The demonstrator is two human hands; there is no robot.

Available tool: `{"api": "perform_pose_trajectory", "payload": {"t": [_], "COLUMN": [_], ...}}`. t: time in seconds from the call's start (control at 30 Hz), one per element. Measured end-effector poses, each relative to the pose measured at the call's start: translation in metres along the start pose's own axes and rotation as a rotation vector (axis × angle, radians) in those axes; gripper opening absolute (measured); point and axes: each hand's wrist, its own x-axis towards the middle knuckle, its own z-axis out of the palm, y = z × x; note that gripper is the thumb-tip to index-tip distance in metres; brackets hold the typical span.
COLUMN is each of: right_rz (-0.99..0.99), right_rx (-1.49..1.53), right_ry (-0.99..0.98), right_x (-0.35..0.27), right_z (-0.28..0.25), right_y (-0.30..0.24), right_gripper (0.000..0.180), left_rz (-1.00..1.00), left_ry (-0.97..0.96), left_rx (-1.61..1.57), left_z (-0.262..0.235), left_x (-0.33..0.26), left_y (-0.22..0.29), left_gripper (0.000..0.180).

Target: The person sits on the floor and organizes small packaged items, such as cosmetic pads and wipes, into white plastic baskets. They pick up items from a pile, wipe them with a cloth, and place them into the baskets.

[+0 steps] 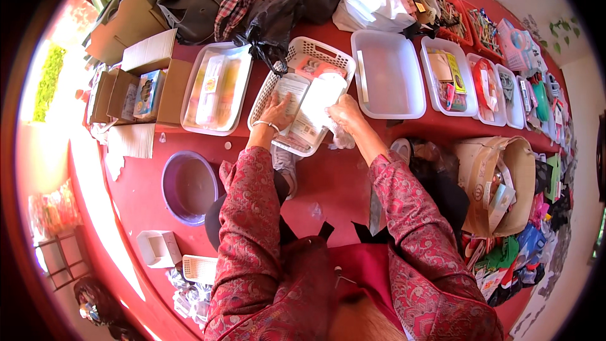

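A white perforated basket (346,60) stands in front of me, tilted toward its near left. Inside it lie a bright white packet (323,96), a flat pale packet with fine print (294,87) and some reddish packets (320,66). My left hand (276,114) rests with fingers stretched out on the pale packet, at the basket's left side. At the right rim, my right hand (344,114) is closed on a crumpled pale cloth (342,137), whose end hangs below the fist. The fingertips of that hand meet the white packet's edge.
Left of the basket are a white tray (188,109) with packets and an open cardboard box (169,98). To the right stand an empty-looking clear tub (391,82) and several filled tubs. A purple basin (189,186) and a cardboard carton (473,183) flank my legs.
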Motion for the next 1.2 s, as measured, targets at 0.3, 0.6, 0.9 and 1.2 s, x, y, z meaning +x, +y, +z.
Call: {"api": "perform_pose_trajectory", "payload": {"t": [0.3, 0.6, 0.9, 1.2], "right_rz": [-0.029, 0.096, -0.142, -0.067], "right_rx": [0.502, -0.443, -0.813, -0.771], "right_ry": [-0.199, -0.153, -0.026, -0.028], "right_x": [0.014, 0.019, -0.005, 0.01], "right_z": [-0.003, 0.005, 0.007, 0.006], "right_y": [-0.005, -0.023, -0.043, -0.038], "right_gripper": [0.014, 0.023, 0.015, 0.017], "left_rz": [0.026, 0.21, -0.001, -0.104], "left_ry": [-0.08, -0.24, -0.06, -0.126], "left_rx": [0.011, 0.41, 0.022, 0.022], "left_z": [-0.004, -0.006, 0.0, -0.011], "left_x": [0.002, 0.017, 0.004, -0.002], "left_y": [-0.01, -0.025, -0.004, 0.018], "left_gripper": [0.069, 0.069, 0.084, 0.116]}}
